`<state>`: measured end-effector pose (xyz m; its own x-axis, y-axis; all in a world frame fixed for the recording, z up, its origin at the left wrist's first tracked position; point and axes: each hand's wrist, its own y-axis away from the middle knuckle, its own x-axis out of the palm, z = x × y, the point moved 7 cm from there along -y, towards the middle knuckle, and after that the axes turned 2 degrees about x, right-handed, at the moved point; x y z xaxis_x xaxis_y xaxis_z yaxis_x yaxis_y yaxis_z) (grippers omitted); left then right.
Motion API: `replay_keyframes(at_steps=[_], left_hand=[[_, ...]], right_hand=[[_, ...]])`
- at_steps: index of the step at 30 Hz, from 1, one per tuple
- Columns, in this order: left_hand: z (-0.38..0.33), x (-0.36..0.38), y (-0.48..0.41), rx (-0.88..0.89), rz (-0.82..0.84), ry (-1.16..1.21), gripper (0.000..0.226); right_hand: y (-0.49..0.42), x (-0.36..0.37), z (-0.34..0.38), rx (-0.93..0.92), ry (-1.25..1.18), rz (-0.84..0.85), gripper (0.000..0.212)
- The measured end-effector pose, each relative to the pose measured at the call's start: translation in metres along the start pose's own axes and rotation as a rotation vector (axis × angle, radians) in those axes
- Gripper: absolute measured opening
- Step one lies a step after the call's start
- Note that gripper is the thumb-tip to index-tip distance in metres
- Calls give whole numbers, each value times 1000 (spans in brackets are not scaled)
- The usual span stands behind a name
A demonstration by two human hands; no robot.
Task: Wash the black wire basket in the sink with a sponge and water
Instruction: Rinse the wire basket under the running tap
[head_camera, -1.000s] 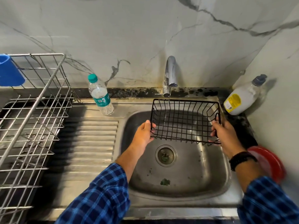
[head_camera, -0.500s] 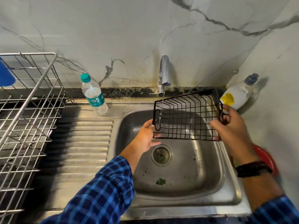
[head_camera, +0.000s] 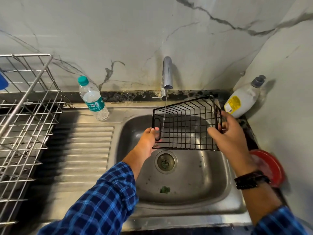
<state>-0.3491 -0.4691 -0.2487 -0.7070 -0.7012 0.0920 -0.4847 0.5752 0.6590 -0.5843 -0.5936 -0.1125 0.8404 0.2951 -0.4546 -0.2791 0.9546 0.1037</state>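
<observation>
The black wire basket point(head_camera: 186, 126) hangs tilted over the steel sink point(head_camera: 177, 206), its right end raised. My left hand point(head_camera: 148, 144) grips the basket's left handle loop. My right hand point(head_camera: 227, 134) holds the right end, fingers curled round its wires. A thin stream of water falls from the chrome tap point(head_camera: 166, 75) through the basket's left part. No sponge is in view.
A water bottle point(head_camera: 92, 99) stands on the ribbed drainboard point(head_camera: 81, 158) left of the sink. A steel dish rack point(head_camera: 25, 119) fills the far left. A white soap bottle point(head_camera: 242, 100) leans in the back right corner. A red lid point(head_camera: 269, 167) lies right of the sink.
The basket went from level to tilted, its right end lifted. Water now runs from the tap onto it. My right hand rose with the basket's right end.
</observation>
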Motion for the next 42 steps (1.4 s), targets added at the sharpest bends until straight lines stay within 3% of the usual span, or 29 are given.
replay_keyframes(at_steps=[4, 11, 14, 19, 24, 27, 30, 36, 42], left_hand=[[-8, -23, 7, 20, -69, 43, 33], [-24, -72, 16, 246, -143, -44, 47], [-30, -84, 31, 265, -181, -97, 51], [-40, -96, 43, 309, -273, -144, 34], [-47, -108, 38, 330, -356, -178, 55], [-51, -107, 37, 390, -309, -140, 59], [-55, -107, 37, 450, -250, -40, 57], [-55, -135, 27, 463, -359, 33, 56], [-59, -121, 25, 428, -314, 2, 56]], right_hand=[[-8, 12, -15, 30, -41, 12, 45], [-34, 65, -43, 211, -34, 61, 26], [-34, 85, -48, 314, -47, 114, 41], [-29, 97, -44, 259, 80, 181, 36], [-31, 109, -30, 120, 203, 252, 47], [-33, 109, -28, 171, 12, 191, 53], [-29, 114, -27, 206, -167, 197, 43], [-22, 140, -24, 239, -263, 261, 41], [-38, 123, -19, 198, 98, 173, 41]])
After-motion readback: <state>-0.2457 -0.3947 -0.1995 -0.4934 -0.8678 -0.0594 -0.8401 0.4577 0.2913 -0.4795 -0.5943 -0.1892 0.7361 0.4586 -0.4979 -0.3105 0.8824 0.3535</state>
